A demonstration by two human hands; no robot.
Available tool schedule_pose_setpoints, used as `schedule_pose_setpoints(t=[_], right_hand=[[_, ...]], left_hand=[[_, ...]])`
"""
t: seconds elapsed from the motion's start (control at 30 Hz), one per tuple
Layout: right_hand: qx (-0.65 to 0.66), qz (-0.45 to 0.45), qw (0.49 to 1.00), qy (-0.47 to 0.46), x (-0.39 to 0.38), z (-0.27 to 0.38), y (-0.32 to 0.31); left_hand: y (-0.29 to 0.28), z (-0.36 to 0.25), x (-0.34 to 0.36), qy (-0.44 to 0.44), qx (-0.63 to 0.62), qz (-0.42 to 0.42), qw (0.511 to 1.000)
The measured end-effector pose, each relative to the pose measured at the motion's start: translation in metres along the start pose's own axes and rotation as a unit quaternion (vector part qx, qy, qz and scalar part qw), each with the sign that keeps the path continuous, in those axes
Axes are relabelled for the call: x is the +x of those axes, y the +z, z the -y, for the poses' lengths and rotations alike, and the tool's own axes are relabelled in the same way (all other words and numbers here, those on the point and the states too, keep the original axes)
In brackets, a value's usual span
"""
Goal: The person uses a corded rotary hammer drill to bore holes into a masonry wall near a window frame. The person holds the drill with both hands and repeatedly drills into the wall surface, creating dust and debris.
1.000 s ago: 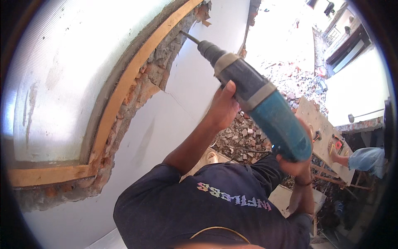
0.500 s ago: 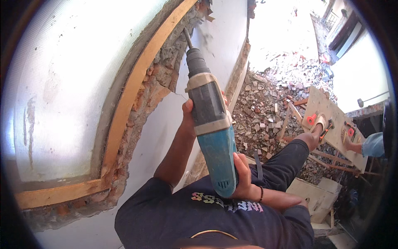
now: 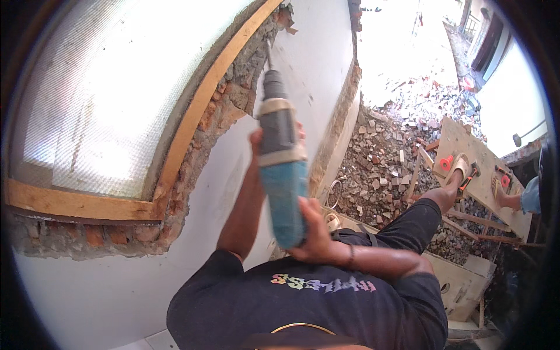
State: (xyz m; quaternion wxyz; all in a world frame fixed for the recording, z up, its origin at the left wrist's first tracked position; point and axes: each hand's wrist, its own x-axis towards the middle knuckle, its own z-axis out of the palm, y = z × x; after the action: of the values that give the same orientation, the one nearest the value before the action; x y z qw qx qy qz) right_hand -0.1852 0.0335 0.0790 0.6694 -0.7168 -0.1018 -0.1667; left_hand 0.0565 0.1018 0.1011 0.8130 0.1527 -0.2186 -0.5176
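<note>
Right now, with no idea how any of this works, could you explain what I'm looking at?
This is no robot, just a person with two bare hands. A wide fisheye camera on their head looks down, so straight edges bend near the rim. Both hands hold a blue-green power tool: the left hand around its front part, the right hand at its rear. Its bit points at broken masonry beside a wooden frame; I cannot tell whether it touches. Off to the right, a plywood board bears the person's foot, another person's foot and an orange and black hand tool, among other items. Rubble lies nearby.
</note>
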Motion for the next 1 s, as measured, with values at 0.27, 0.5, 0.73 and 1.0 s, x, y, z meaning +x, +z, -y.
schedule_pose_setpoints(t=[0.27, 0.5, 0.73, 1.0], right_hand=[[0.118, -0.157, 0.976, 0.09, -0.043, 0.045, -0.168], [0.006, -0.138, 0.983, 0.123, 0.035, 0.094, -0.263], [-0.154, -0.071, 0.981, 0.1, 0.121, 0.159, -0.36], [-0.287, -0.142, 0.944, 0.078, 0.12, 0.195, -0.337]], left_hand=[[0.075, 0.094, 0.068, 0.095, 0.143, -0.221, 0.96], [0.108, 0.065, 0.14, 0.193, 0.145, -0.175, 0.954], [0.132, 0.051, 0.192, 0.218, 0.117, -0.189, 0.95], [0.14, 0.042, 0.193, 0.249, 0.068, -0.151, 0.954]])
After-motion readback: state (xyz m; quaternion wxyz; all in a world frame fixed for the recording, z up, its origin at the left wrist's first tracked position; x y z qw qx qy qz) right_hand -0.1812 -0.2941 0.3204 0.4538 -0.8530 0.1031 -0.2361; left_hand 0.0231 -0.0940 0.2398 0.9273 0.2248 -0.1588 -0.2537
